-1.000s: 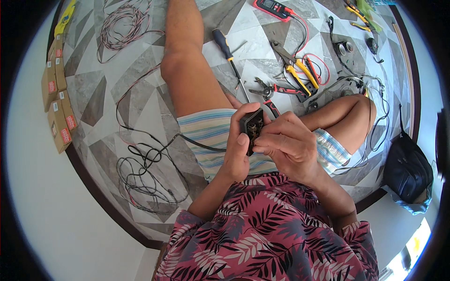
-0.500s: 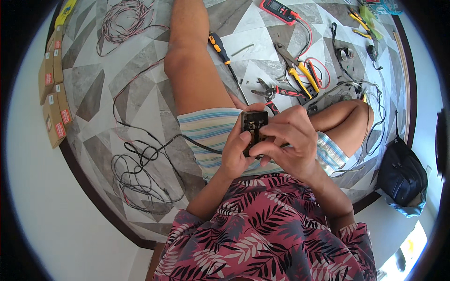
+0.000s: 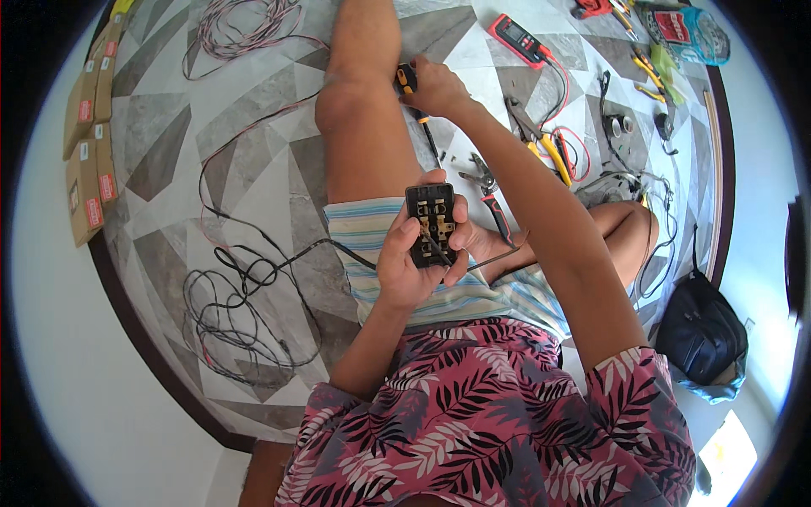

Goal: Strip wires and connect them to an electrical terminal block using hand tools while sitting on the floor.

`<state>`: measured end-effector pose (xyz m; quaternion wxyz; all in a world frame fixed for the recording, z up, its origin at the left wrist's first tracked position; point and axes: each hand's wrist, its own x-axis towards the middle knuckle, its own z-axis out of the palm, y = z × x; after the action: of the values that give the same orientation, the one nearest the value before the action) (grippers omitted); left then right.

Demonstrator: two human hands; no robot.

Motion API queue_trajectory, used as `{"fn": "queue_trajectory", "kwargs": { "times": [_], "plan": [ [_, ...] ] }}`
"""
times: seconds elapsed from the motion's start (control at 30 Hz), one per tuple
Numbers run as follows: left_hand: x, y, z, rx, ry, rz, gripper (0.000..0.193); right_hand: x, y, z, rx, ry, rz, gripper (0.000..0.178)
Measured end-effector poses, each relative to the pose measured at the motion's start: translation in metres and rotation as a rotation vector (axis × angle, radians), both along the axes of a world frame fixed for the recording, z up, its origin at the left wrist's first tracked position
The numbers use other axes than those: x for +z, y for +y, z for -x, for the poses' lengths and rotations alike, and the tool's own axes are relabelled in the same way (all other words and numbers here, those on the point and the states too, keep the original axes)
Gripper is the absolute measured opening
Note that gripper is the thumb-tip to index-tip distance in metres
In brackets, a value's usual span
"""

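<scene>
In my left hand (image 3: 404, 270) is an opened black electrical socket (image 3: 432, 211), its brass contacts facing up. The fingers wrap round both of its sides above my lap. A black cable (image 3: 312, 247) runs from the left toward this hand, and a thin wire (image 3: 494, 260) sticks out to the right of the socket. My right hand (image 3: 442, 89) reaches forward past my knee. Its fingers are closed round the black-and-yellow handle of a screwdriver (image 3: 429, 139), whose shaft points back toward the socket. Pliers with red-and-black handles (image 3: 497, 211) lie just right of the socket.
Yellow-handled pliers (image 3: 556, 158) and a red multimeter (image 3: 517, 40) with leads lie on the tiled floor. Wire coils (image 3: 245, 25) and a cable tangle (image 3: 241, 329) spread on the left. Cardboard boxes (image 3: 87, 173) line the left wall; a dark bag (image 3: 703, 329) sits right.
My right hand has left the socket and moved forward onto the screwdriver's handle. The left hand still holds the socket, now shifted slightly left with its contacts uncovered.
</scene>
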<state>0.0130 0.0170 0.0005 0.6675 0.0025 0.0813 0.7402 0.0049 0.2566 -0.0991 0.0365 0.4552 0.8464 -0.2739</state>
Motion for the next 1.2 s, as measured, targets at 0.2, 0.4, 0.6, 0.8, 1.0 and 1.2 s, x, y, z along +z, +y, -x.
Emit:
{"fn": "queue_trajectory", "kwargs": {
  "times": [0.2, 0.4, 0.6, 0.8, 1.0, 1.2],
  "plan": [
    [0.007, 0.014, 0.001, 0.057, 0.087, -0.071, 0.06, 0.032, 0.016, -0.043, 0.033, 0.287, -0.019, 0.065],
    [0.007, 0.016, 0.005, 0.098, 0.183, -0.069, 0.061, 0.205, -0.012, -0.178, -0.28, 0.476, -0.003, 0.031],
    [0.012, 0.032, -0.004, 0.08, 0.275, -0.091, 0.06, 0.273, -0.075, -0.325, -0.536, 0.881, 0.305, 0.038],
    [0.02, 0.04, -0.009, 0.064, 0.4, -0.092, 0.062, 0.295, -0.148, -0.321, -0.19, 0.74, -0.215, 0.036],
    [0.029, 0.04, -0.013, 0.069, 0.551, -0.095, 0.062, 0.303, -0.166, -0.296, -0.189, 0.723, -0.215, 0.036],
    [0.032, 0.039, -0.011, 0.055, 0.556, -0.115, 0.063, 0.31, -0.163, -0.295, -0.127, 0.689, -0.237, 0.034]
  ]
}}
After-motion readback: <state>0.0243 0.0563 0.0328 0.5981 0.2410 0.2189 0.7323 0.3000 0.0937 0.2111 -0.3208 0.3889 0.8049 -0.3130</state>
